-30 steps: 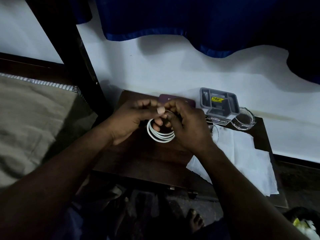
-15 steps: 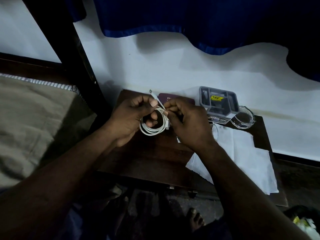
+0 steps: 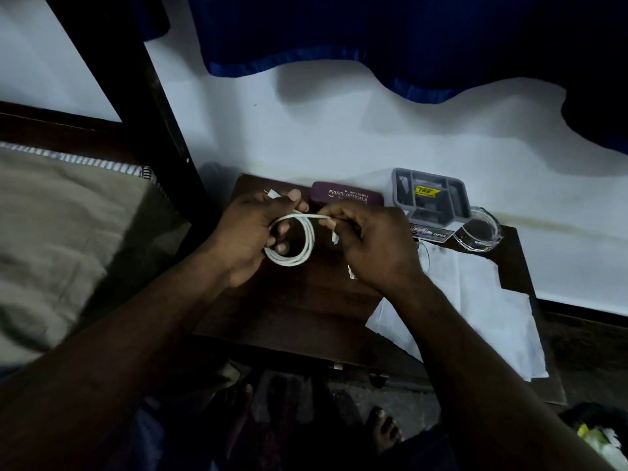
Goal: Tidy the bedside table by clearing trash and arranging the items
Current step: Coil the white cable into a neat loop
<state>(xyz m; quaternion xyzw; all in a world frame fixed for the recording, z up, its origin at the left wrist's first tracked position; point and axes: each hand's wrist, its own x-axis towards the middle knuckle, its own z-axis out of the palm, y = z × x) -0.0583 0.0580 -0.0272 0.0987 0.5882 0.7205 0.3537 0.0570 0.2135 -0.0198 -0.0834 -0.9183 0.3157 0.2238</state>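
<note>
A white charging cable [image 3: 303, 248] is wound into a small coil above the dark wooden bedside table [image 3: 299, 307]. My left hand [image 3: 249, 232] grips the coil, fingers through the loop, with one plug end poking out past the thumb. My right hand [image 3: 372, 244] pinches the cable's other end at the top of the coil, its plug hanging by the fingers. Behind the hands lies a maroon spectacle case [image 3: 346, 196]. A grey plastic package [image 3: 430, 198] and a clear glass ashtray [image 3: 479, 229] stand at the back right. White paper [image 3: 475, 307] covers the table's right side.
A bed with a beige cover [image 3: 57, 239] lies to the left, a dark bedpost [image 3: 142, 107] beside the table. A white wall and blue curtain [image 3: 373, 32] are behind. A bare foot [image 3: 384, 430] is on the floor below; something yellow and white [image 3: 594, 436] sits at the bottom right.
The coil has shifted left into my left hand and turned flatter. My right hand has drawn the cable's end across the top of the coil. The view has shifted slightly.
</note>
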